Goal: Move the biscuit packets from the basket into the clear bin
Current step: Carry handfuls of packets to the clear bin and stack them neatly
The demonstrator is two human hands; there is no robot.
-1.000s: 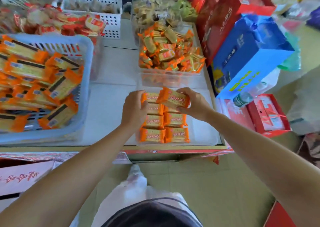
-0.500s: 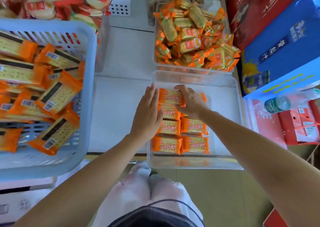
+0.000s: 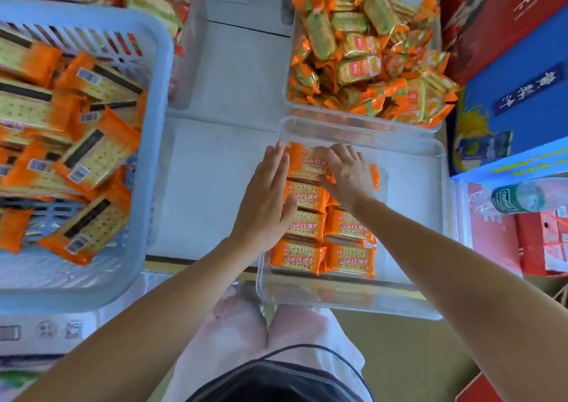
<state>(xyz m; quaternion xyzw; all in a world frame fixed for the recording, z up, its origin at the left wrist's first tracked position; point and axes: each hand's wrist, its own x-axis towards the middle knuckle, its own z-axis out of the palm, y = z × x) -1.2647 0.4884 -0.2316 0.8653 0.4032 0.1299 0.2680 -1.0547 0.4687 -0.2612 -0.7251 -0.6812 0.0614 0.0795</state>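
Observation:
A blue basket (image 3: 159,94) on the left holds several orange biscuit packets (image 3: 95,152) lying in a loose pile. The clear bin (image 3: 430,217) stands on the counter's front edge, with orange packets (image 3: 350,260) laid flat in two neat columns. My left hand (image 3: 267,198) presses flat, fingers straight, against the left side of the left column. My right hand (image 3: 350,177) lies over the far end of the columns. Its fingers curl over the farthest packet (image 3: 304,162) and its thumb runs along that packet's near edge.
Behind the bin stands a second clear bin (image 3: 368,63) heaped with small orange-green packets. A blue box (image 3: 516,94), a red box (image 3: 491,11) and a water bottle (image 3: 516,197) crowd the right. White counter (image 3: 221,171) lies between basket and bin.
My right hand has brought the packet it held down onto the far end of the columns. My left hand has stayed against the left column. The view has tilted downward.

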